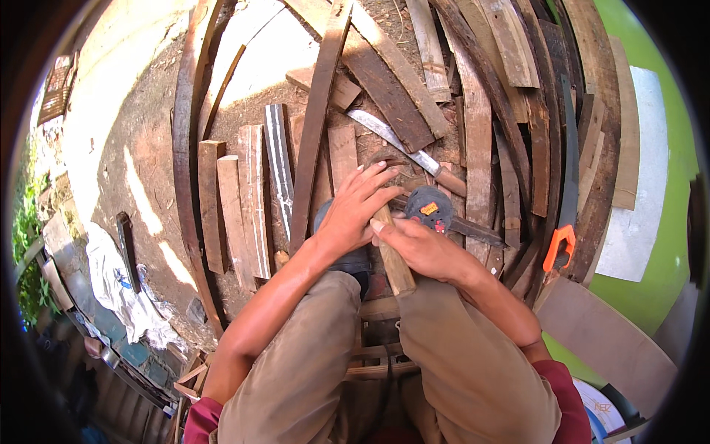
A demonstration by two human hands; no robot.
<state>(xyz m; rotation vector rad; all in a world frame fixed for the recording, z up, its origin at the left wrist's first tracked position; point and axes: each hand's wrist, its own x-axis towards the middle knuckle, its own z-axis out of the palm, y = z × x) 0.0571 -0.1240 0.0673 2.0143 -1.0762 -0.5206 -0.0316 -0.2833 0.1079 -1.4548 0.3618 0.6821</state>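
Observation:
A pale wooden handle (396,268) slants between my knees, its near end by my right knee. My right hand (420,248) is closed around it, the thumb lying along its top. My left hand (360,207) lies over the far end with fingers stretched out and slightly apart. Whatever the handle joins to is mostly hidden under that hand; a dark curved edge shows beyond the fingertips. Just past my hands, a long knife (390,135) with a brown wooden grip lies on the boards. A dark flat blade (475,231) pokes out beside my right shoe (429,207).
Several short wood blocks (228,211) line the left, beside a long dark plank (186,148). More boards (477,140) crowd the right, where a handsaw with an orange handle (560,248) leans. A crumpled white sheet (122,285) lies far left, near a green wall's opposite side.

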